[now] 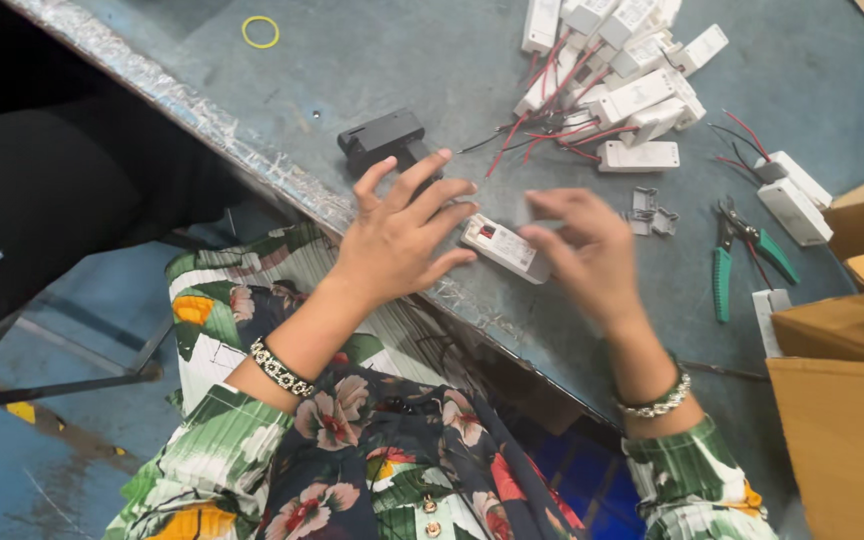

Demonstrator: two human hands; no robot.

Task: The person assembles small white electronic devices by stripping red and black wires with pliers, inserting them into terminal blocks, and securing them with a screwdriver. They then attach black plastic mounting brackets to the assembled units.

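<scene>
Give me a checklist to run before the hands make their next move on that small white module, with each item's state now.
1. White module lies flat on the table: ok.
2. Left hand touches the module's end with its fingertips: ok.
3. Right hand has a firm grip on it: cannot tell, blurred.
4. Green-handled pliers lie free beside the right hand: ok.
5. Black box is clear of the left hand: not ok, fingers overlap it.
6. Wired white modules stay piled apart: ok.

White modules (642,95) with red and black wires (552,130) — green-handled pliers (742,255), yellow ring (260,31), green floral sleeves (222,440)
</scene>
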